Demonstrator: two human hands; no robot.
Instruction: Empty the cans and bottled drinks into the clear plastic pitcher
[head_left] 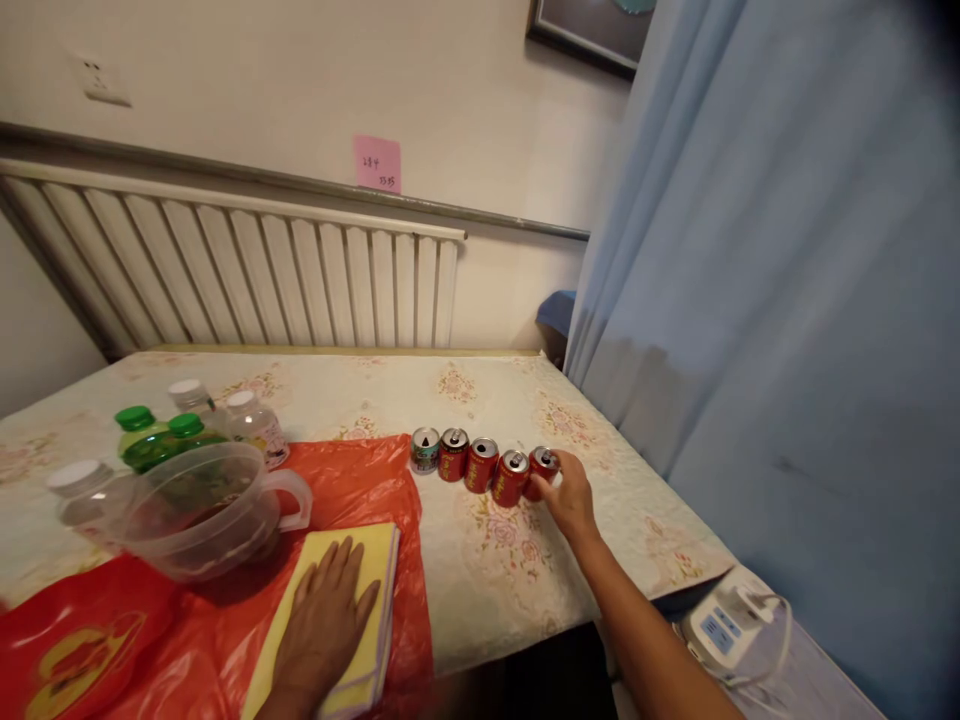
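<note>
My right hand (571, 497) is closed around the rightmost red drink can (541, 474), thumb on its near side and fingers behind. That can stands upright at the end of a row with several others: more red cans (481, 466) and a teal and silver can (424, 451) at the left end. My left hand (326, 610) lies flat, fingers spread, on a folded yellow cloth (375, 560). The cloth rests on a red plastic sheet (352, 470).
A clear plastic jug (202, 510) with a handle stands left of the cloth, beside several bottles (255, 430). At the lower left lies a red dish (82, 640). A white power strip (720, 620) sits at the right, near a blue curtain (765, 300).
</note>
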